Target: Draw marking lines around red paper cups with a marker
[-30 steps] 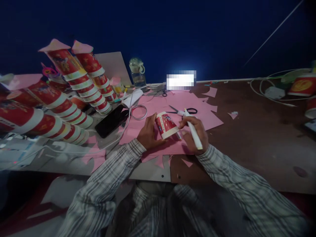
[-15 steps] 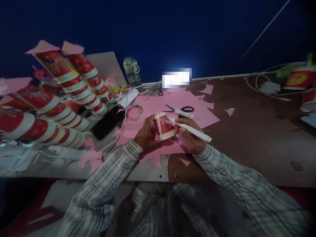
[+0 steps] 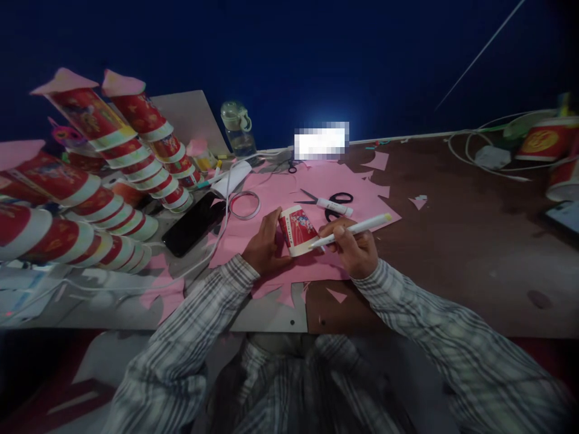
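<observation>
A red and white paper cup (image 3: pixel 298 228) is tilted over the pink paper (image 3: pixel 289 188), and my left hand (image 3: pixel 266 244) grips it from the left side. My right hand (image 3: pixel 355 246) holds a white marker pen (image 3: pixel 357 228) with a yellow end, its tip at the cup's pale rim band. Just behind the cup lie black-handled scissors (image 3: pixel 340 198) with their blades apart. A white capped tube (image 3: pixel 333 207) rests across them. A roll of tape (image 3: pixel 245 205) sits on the paper to the left.
Towers of stacked red and white cups (image 3: pixel 136 158) with pink cone tops crowd the left. A black phone (image 3: pixel 193 226), a white cable (image 3: pixel 221 232) and a water bottle (image 3: pixel 239 134) stand nearby. Coiled cable (image 3: pixel 470 158) and a red cup (image 3: pixel 545 142) lie far right.
The marker has swung round in my right hand: its rear end now points up and right, and its tip has moved down from the cup's printed side to the rim band.
</observation>
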Available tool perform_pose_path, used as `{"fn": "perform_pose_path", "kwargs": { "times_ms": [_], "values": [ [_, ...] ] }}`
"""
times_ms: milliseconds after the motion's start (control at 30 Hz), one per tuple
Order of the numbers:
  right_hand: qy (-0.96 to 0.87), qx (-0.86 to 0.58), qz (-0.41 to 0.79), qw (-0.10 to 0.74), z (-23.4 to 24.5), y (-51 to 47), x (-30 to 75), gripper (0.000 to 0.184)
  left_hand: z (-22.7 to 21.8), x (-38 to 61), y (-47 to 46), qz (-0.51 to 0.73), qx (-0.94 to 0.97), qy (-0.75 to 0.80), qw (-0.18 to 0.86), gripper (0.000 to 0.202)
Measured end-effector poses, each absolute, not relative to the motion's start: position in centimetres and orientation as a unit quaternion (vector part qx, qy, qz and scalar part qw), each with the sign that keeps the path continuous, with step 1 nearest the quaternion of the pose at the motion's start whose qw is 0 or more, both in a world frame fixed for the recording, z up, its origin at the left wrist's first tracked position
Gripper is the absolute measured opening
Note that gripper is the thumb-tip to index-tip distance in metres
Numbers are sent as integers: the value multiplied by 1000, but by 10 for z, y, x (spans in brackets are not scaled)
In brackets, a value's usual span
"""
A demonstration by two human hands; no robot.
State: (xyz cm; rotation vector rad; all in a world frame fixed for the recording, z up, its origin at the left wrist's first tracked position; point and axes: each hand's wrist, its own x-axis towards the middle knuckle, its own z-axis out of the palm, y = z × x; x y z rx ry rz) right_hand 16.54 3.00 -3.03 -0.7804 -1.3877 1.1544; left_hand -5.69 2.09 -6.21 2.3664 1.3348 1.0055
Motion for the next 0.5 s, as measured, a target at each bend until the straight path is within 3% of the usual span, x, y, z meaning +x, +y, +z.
{"fn": "perform_pose_path", "kwargs": {
  "times_ms": [500],
  "values": [
    [-632,-342,445,535,-30,31,165,44,-58,-54,19,340,793,479,161,113]
  ]
}}
